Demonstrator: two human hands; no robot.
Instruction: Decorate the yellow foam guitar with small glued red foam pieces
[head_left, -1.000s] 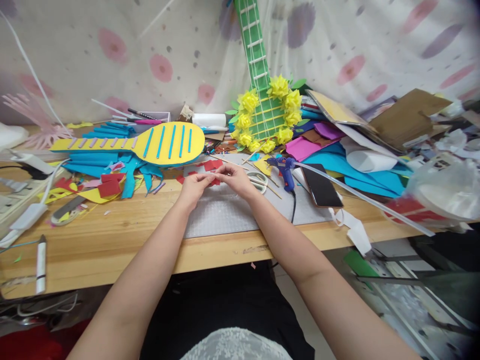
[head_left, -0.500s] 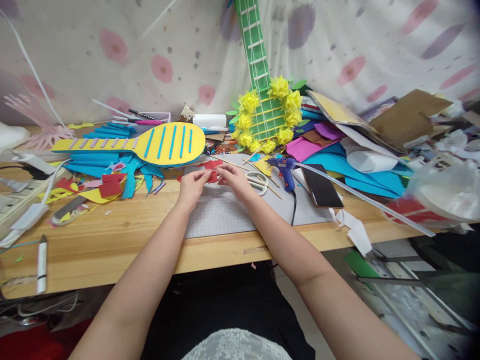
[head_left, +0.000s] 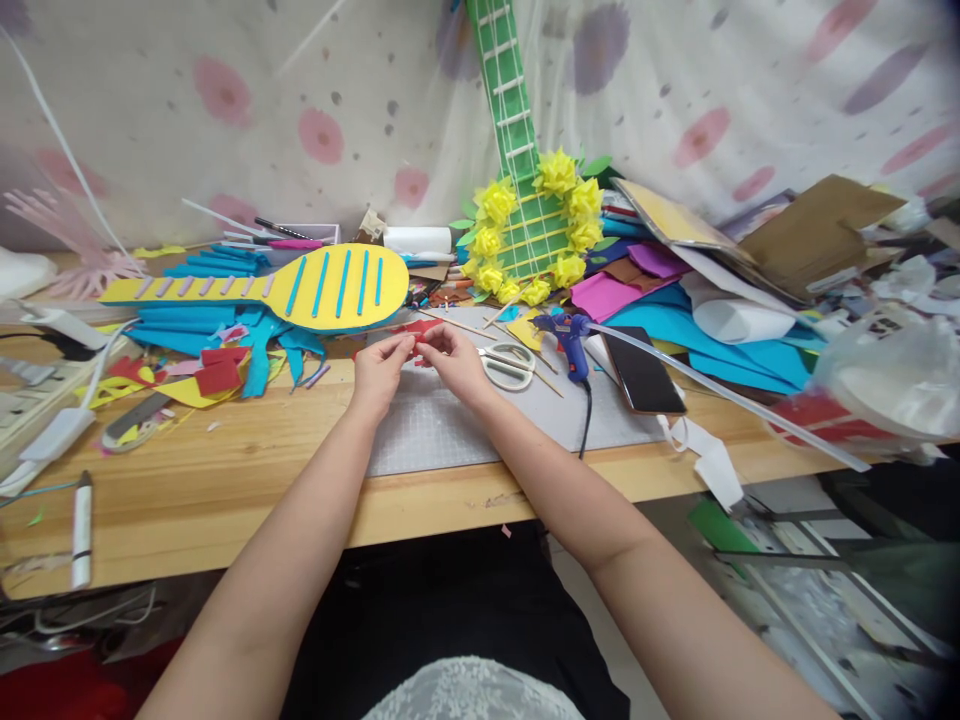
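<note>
Both hands meet above the grey cutting mat [head_left: 442,430], fingertips nearly touching. My left hand [head_left: 381,372] pinches a small red paper piece [head_left: 420,328], and my right hand [head_left: 454,362] pinches it from the other side. Fingers cover much of that red piece, so its shape is partly hidden. White-handled scissors [head_left: 510,368] lie on the mat just right of my right hand. A blue hot glue gun [head_left: 570,345] with a long clear glue stick rests farther right. Behind the left hand lies a yellow paper guitar shape [head_left: 337,285] with blue strips.
A green paper guitar [head_left: 529,220] with yellow flowers leans at the back. A black phone [head_left: 643,370] lies right of the glue gun. Coloured paper scraps [head_left: 225,370] and a power strip [head_left: 45,400] are at left. A plastic-wrapped tub [head_left: 885,380] stands at right.
My right hand has shifted slightly left and closer to my left hand, uncovering more of the scissors. Less of the red paper shows between the fingers.
</note>
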